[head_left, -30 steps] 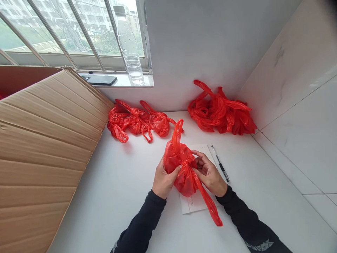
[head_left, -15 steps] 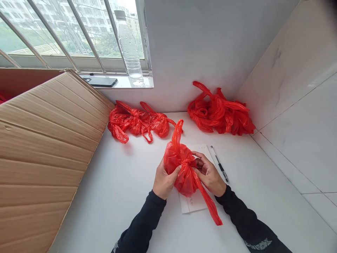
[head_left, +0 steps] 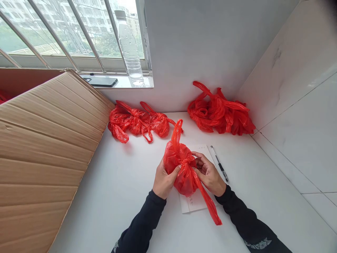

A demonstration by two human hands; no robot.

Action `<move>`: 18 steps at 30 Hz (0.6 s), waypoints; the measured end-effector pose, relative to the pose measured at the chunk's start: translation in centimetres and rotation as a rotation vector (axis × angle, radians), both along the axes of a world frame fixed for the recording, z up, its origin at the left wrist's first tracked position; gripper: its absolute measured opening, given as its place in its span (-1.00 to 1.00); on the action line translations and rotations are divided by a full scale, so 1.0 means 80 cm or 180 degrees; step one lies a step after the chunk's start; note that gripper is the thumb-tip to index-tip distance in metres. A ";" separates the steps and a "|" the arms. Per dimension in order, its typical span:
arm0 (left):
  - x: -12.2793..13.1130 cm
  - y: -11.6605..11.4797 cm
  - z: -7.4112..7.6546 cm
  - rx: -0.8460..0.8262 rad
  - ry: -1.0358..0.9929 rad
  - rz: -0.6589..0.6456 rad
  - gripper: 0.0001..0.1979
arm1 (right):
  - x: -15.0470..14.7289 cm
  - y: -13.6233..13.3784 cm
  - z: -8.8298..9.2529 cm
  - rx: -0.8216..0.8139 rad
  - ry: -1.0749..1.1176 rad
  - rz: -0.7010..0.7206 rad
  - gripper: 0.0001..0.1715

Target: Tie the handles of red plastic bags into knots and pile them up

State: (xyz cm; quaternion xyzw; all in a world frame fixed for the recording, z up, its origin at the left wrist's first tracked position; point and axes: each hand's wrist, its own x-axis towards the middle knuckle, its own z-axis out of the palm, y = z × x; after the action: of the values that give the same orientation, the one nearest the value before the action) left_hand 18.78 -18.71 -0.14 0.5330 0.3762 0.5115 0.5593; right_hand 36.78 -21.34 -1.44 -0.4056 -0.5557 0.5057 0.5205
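Observation:
Between my two hands is a knotted red plastic bag [head_left: 185, 175], held above the white table [head_left: 118, 196]. One handle loop sticks up at the far side and the other hangs toward the lower right. My left hand [head_left: 165, 178] grips its left side, thumb near the knot. On the right side, my right hand [head_left: 209, 174] is closed on the bag with curled fingers. What the bag contains is hidden. Partly covered beneath it lies a sheet of paper [head_left: 193, 206] with small handwritten marks, and a pen [head_left: 220, 165] rests just right of the paper.
Tied red bags [head_left: 139, 121] lie along the back wall, and a heap of red bags [head_left: 221, 110] sits in the right corner. A large cardboard box [head_left: 50, 147] takes up the left side. On the windowsill are a clear bottle [head_left: 130, 49] and a phone [head_left: 101, 82].

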 end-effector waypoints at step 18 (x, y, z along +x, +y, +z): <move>-0.001 0.000 -0.003 -0.0020 0.0041 0.0018 -0.57 | 0.001 -0.001 0.001 -0.0025 -0.0030 0.0010 -0.51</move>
State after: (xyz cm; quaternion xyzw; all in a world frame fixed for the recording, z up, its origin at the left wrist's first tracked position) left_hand 18.70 -18.70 -0.40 0.5335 0.3828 0.5085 0.5571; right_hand 36.83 -21.46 -1.36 -0.4092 -0.5568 0.5067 0.5155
